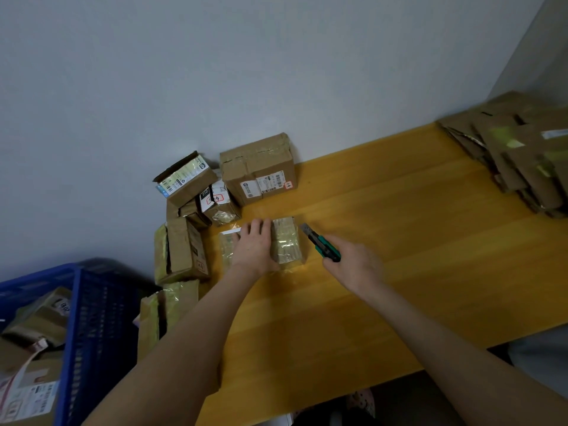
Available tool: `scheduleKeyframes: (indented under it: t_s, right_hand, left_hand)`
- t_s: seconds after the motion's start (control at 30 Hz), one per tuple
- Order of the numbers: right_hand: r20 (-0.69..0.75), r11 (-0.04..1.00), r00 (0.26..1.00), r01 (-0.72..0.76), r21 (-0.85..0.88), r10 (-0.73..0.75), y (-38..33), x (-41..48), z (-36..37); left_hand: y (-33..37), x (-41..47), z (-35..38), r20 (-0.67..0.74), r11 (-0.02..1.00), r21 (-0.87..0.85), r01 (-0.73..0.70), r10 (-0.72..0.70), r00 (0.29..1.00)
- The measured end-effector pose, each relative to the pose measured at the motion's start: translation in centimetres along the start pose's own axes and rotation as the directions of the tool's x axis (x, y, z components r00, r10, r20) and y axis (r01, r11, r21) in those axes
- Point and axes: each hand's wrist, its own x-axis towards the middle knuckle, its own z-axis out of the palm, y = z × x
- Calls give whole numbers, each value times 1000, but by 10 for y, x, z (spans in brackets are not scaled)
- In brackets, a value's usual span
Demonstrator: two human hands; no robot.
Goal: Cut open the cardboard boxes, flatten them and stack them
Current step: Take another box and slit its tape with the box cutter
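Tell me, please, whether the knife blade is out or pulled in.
Out: the knife gripped by the right hand shows a grey blade past its green handle, tip near the taped box.

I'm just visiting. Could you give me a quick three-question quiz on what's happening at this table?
1. True or false: the right hand holds the knife.
2. Fill in: the flattened stack lies at the table's far ____ end.
3. The left hand presses on: A box, B knife, C stack.
Key: 1 true; 2 right; 3 A.
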Motion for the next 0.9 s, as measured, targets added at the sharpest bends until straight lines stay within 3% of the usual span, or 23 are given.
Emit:
scheduleKeyframes:
  t_s: [0.17,0.43,0.9]
  right_hand:
    - [16,998,999,31,58,-32,2,4,1]
    - [20,969,996,88,-231,-85,-2,7,0]
    - [61,976,996,71,-208,-60,-3,-20,8]
  left_hand:
    - [0,0,1,1,1000,-11,11,-11,1000]
    - [2,-1,-2,21,1000,-12,22,-22,1000]
    - [3,-3,-3,32,1000,-18,24,-23,999]
